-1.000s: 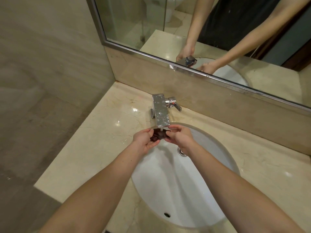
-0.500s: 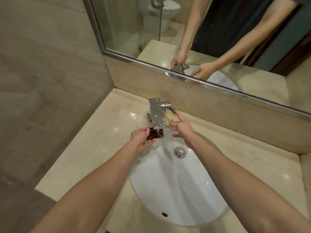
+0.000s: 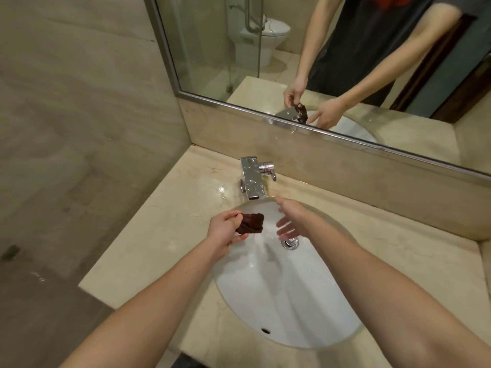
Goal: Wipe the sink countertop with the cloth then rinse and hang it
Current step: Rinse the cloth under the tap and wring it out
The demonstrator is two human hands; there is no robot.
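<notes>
Cloth: one, small, dark brown, ribbed weave, bunched into a rough fold. Held in the air over the back-left rim of the sink, not touching it.

Left hand: grip pinching the cloth's left end between thumb and curled fingers.

Right hand: grip spread, fingers straight and apart, holding nothing. It hovers over the sink between the spout of the tap and the drain, near the cloth but apart from it.

The sink: one, white, glazed, oval, set under the desk; wet sheen inside. The drain: one, round, chrome, toward the back of the bowl. Overflow hole: one, small, dark, on the front wall.

The tap: one, chrome, flat boxy spout flecked with droplets, one lever handle on its right side. Stands at the desk's back edge, nearer the back-left corner.

The desk: one slab, cream veined stone, polished, wet patches by the tap.

Mirror: one, metal-framed, above the back edge; reflects both hands and the cloth.
</notes>
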